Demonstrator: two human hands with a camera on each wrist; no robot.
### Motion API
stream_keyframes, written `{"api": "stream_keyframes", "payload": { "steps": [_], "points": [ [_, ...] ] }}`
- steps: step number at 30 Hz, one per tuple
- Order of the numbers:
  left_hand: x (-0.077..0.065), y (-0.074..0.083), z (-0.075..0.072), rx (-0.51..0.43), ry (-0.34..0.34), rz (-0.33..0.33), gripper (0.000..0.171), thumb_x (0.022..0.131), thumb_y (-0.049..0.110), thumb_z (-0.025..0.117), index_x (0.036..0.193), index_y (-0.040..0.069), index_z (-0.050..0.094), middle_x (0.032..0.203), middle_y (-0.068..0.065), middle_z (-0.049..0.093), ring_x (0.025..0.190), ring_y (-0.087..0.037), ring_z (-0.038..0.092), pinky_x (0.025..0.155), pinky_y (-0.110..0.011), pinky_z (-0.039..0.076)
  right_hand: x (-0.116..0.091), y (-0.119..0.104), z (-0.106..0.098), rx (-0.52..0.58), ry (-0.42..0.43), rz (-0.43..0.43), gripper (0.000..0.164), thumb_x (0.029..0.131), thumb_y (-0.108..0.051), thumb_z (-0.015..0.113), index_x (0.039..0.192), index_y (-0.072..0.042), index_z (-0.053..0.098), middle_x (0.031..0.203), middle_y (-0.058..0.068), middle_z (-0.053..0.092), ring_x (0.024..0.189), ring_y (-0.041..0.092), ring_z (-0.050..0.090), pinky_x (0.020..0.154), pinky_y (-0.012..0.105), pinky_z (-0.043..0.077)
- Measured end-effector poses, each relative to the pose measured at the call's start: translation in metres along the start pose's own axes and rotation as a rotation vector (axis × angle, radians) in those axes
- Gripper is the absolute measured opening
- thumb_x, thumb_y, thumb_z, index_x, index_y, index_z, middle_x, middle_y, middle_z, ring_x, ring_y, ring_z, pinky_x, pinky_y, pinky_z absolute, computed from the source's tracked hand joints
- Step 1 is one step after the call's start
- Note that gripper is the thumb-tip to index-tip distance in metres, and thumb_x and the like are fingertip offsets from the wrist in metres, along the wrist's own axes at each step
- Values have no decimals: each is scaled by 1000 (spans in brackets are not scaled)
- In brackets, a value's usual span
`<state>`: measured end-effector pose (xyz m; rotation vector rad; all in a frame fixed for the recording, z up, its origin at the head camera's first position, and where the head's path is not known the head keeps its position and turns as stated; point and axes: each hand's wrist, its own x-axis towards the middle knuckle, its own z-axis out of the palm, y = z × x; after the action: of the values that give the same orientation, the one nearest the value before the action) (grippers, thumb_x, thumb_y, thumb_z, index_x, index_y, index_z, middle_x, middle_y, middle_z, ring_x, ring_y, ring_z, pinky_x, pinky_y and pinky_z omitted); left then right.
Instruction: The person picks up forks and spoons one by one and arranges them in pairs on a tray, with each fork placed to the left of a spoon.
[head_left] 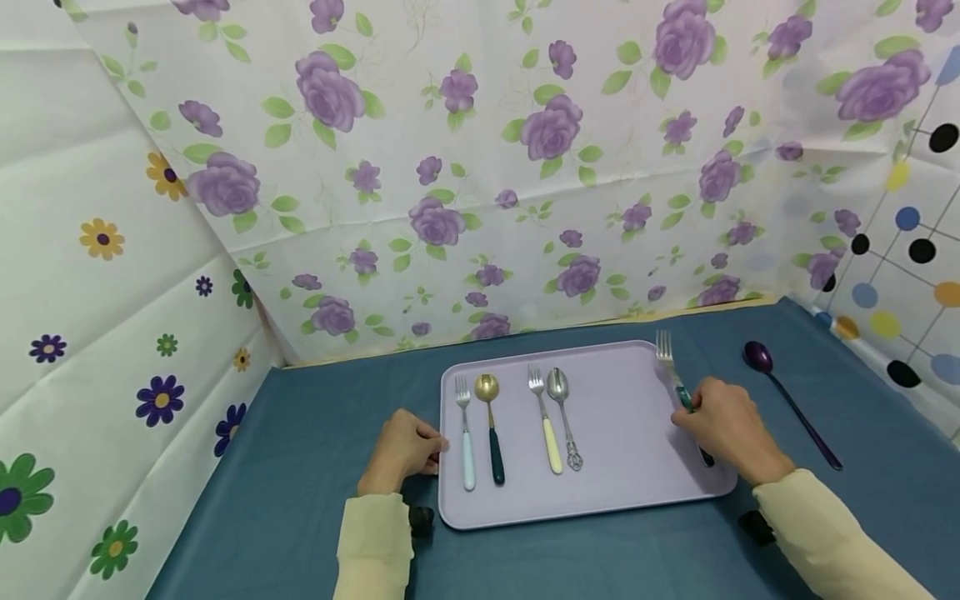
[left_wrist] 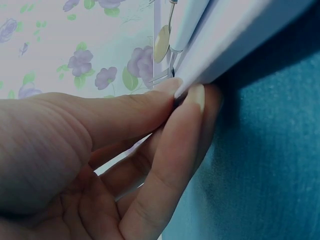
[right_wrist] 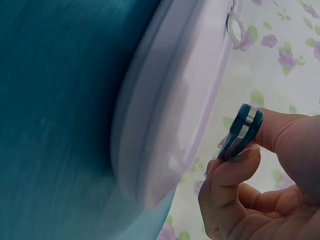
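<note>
A lilac tray (head_left: pixel 622 433) lies on the blue cloth. My left hand (head_left: pixel 401 450) pinches its left rim between thumb and fingers, as the left wrist view shows up close. My right hand (head_left: pixel 731 429) holds a fork with a dark green handle (head_left: pixel 664 350) over the tray's right side, tines pointing away. In the right wrist view, the end of that fork's handle (right_wrist: pixel 245 127) sticks out above the tray. On the tray lie a fork with a pale blue handle (head_left: pixel 468 458), a gold spoon (head_left: pixel 487 387), a fork with a yellow handle (head_left: pixel 552 446) and a silver spoon (head_left: pixel 558 385).
To the right of the tray, a dark purple spoon (head_left: pixel 759 357) rests on the blue cloth (head_left: pixel 300 483). A flowered sheet (head_left: pixel 435 221) hangs behind the table, with patterned sheets at both sides.
</note>
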<state>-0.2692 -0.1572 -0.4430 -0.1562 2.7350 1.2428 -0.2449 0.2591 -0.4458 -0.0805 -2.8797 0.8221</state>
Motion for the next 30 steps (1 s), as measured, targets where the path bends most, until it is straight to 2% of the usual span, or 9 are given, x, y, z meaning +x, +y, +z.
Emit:
{"api": "stream_keyframes", "payload": {
  "steps": [7,30],
  "points": [
    [-1,1,-1,-2,-3,-10,6,83,4,72,80,2,76,72,-11,67,55,-17,63,52,-30,58,1,-7,6,8,-12,8,18,81,-14,66,78,1,56,66,10,54,52,18,49,41,29,41],
    [1,1,1,-7,4,-30,5,84,4,72,82,2,76,71,-10,67,56,-16,63,52,-29,58,8,-18,18,20,-61,30,18,82,-11,66,82,2,55,67,11,55,54,18,51,41,28,43]
  ]
}}
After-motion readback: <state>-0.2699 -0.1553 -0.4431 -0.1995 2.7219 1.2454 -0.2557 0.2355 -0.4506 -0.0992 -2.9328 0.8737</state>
